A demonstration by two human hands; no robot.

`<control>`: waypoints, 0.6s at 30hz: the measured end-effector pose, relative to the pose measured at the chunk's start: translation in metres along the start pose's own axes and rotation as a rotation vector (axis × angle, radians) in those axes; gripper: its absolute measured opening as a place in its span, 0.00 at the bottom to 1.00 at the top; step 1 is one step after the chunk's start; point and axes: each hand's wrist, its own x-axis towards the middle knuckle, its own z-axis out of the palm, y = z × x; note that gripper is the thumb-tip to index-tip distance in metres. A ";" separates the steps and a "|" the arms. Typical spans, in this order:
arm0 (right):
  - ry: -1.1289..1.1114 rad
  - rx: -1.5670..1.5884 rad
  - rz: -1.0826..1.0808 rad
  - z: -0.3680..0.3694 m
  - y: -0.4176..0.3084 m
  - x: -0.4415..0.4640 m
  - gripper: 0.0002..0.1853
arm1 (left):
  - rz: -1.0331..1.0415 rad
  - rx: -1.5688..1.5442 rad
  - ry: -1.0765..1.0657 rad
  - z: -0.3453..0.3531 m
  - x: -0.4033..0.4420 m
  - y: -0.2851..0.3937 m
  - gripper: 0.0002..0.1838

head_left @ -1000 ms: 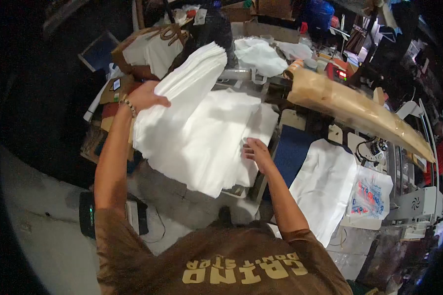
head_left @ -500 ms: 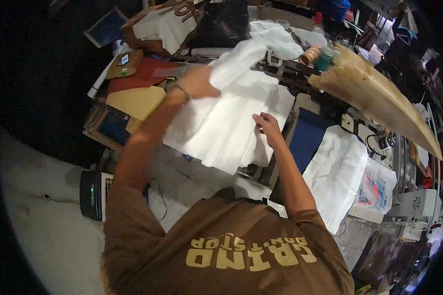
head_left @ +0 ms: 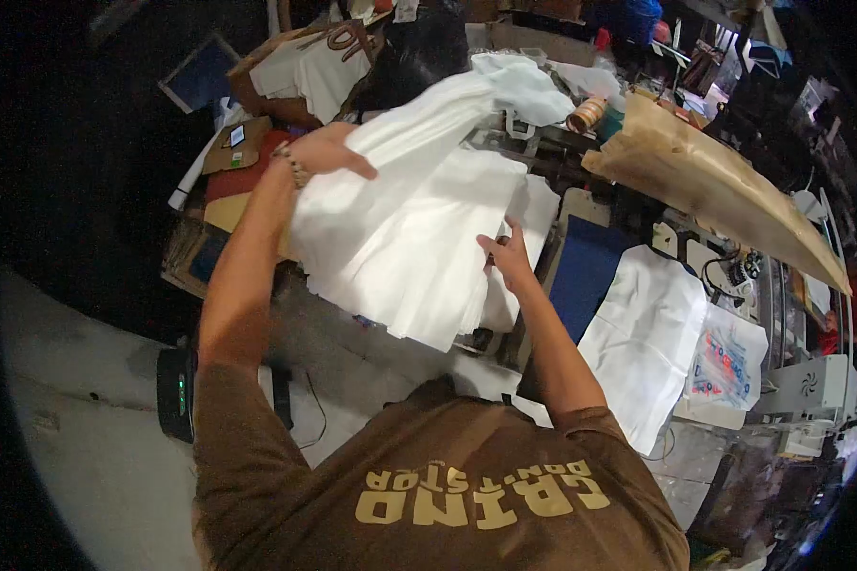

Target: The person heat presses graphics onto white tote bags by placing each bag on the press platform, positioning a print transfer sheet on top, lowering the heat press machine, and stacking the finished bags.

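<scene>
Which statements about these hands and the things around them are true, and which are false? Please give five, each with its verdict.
1. The left hand holds the white sheets. True.
2. The left wrist is bare. False: it wears a bracelet.
3. The right hand is near the right edge of these sheets. True.
4. The person wears a white top. False: the shirt is brown.
5. A dark blue piece lies to the right of the right hand. True.

Layered white sheets (head_left: 414, 252), a long brown bundle (head_left: 714, 181) and a cardboard box (head_left: 246, 92) crowd a workshop. A fan-marked machine housing (head_left: 792, 392) stands at right.
</scene>
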 end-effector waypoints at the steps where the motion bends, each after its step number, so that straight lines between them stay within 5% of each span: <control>1: 0.005 0.004 -0.010 0.001 -0.001 -0.003 0.40 | 0.009 0.007 0.002 -0.007 -0.007 0.003 0.31; 3: -0.047 -0.006 -0.128 0.002 -0.003 -0.008 0.40 | -0.047 0.024 0.124 -0.019 -0.019 0.005 0.32; 8: -0.151 -0.157 -0.213 -0.005 0.016 0.006 0.32 | -0.029 -0.154 0.022 -0.047 0.000 -0.060 0.34; 16: -0.202 0.056 -0.055 -0.004 0.013 -0.002 0.26 | -0.120 -0.282 0.068 -0.066 -0.010 -0.075 0.32; 18: -0.139 -0.100 -0.213 -0.003 0.019 0.004 0.29 | -0.160 -0.278 0.099 -0.071 -0.012 -0.078 0.31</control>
